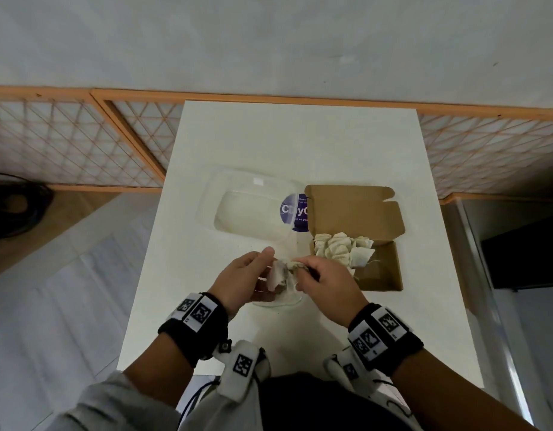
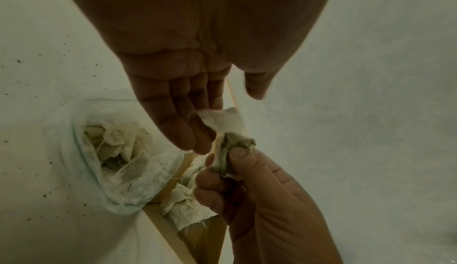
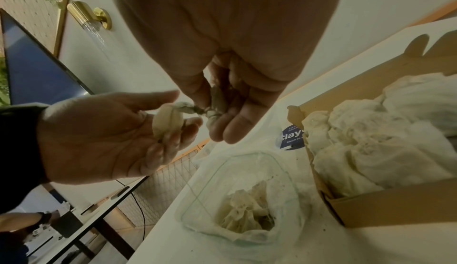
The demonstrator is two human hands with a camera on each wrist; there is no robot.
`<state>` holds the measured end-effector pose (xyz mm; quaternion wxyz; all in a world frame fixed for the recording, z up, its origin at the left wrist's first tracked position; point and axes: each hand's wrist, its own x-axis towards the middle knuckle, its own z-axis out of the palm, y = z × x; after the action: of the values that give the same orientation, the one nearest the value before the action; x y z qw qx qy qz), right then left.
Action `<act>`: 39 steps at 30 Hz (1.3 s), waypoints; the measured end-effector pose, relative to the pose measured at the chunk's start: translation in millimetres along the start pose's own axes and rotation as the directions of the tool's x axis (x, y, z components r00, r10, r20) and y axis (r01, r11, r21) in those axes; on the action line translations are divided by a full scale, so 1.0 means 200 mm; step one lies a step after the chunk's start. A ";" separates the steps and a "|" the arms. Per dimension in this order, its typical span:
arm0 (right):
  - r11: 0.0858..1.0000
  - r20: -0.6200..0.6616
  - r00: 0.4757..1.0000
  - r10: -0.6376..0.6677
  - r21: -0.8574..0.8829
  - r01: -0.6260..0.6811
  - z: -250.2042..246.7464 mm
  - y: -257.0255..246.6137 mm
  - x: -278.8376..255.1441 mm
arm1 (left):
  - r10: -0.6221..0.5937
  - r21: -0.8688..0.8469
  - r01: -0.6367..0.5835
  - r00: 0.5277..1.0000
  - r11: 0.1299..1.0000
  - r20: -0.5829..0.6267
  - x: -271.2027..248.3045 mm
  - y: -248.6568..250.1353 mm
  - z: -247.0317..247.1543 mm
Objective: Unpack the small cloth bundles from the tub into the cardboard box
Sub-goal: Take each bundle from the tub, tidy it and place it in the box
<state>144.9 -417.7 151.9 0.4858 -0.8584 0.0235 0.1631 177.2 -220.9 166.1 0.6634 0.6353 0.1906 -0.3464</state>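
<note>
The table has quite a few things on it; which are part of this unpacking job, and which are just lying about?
Part of the job:
- tub with bundles left inside
- held bundle, between left hand and right hand
- box, part-filled with bundles

Lying about:
- clear lid
- purple label
- table

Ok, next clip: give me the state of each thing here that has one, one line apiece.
Tub: open, bundles still inside.
Tub lid: off, lying on the table.
Cardboard box: flaps open, partly filled with bundles.
Cloth bundle: held above the tub, between both hands.
Left hand: fingers loosely open, cradling the bundle.
Right hand: pinching the bundle's end.
</note>
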 end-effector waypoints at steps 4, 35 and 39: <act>0.995 0.017 0.997 0.080 0.053 -0.081 -0.01 0.02 0.00 | 0.125 0.228 -0.121 0.992 0.966 -0.004 0.03 -0.02 -0.01; 0.746 0.054 0.955 0.290 0.612 -0.261 -0.15 -0.08 -0.05 | 0.329 0.591 -0.269 0.944 0.760 0.007 -0.10 0.06 0.03; 0.739 0.193 0.959 0.207 0.612 -0.283 -0.19 -0.09 -0.08 | 0.368 0.578 -0.317 0.929 0.752 0.031 -0.14 0.11 0.02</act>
<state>143.8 -442.2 189.7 0.7210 -0.6232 0.1622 0.2561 172.6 -218.9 202.3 0.4845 0.8432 -0.0142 -0.2327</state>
